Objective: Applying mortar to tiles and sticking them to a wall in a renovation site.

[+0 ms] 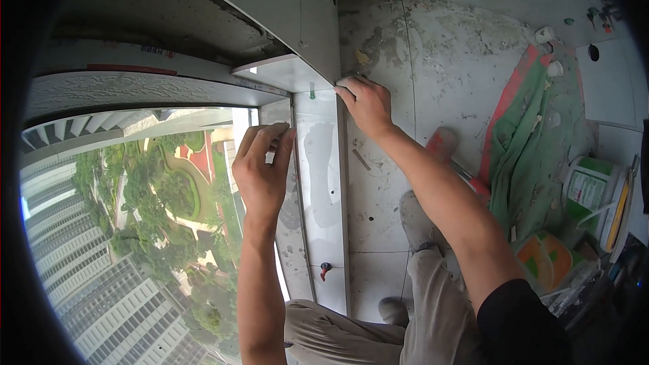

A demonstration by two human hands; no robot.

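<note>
Khaki trousers [433,311] and a dusty grey shoe [414,216] fill the lower edge, where a person crouches on a mortar-stained tiled floor [439,47] beside a high window opening. Just beyond the knees, a long pale sill tile [321,182] runs along the ledge, a small red spacer clip [325,269] at its near end and a green one [311,89] at its far end. The left hand [262,170] rests on the tile's outer edge, fingers curled together and pressing a small white piece against it. Farther along, the right hand [367,103] lies at the tile's inner far corner, fingertips bent down on the edge where it meets a grey upright wall tile [318,20]; it holds nothing else. To the right, on the floor, lie a crumpled green cloth [534,135], a white bucket [588,189] with a green label and an orange-and-green bag [544,257]. Far below the opening, treetops, a curved garden [179,182] and rows of apartment blocks [101,284] spread out.
</note>
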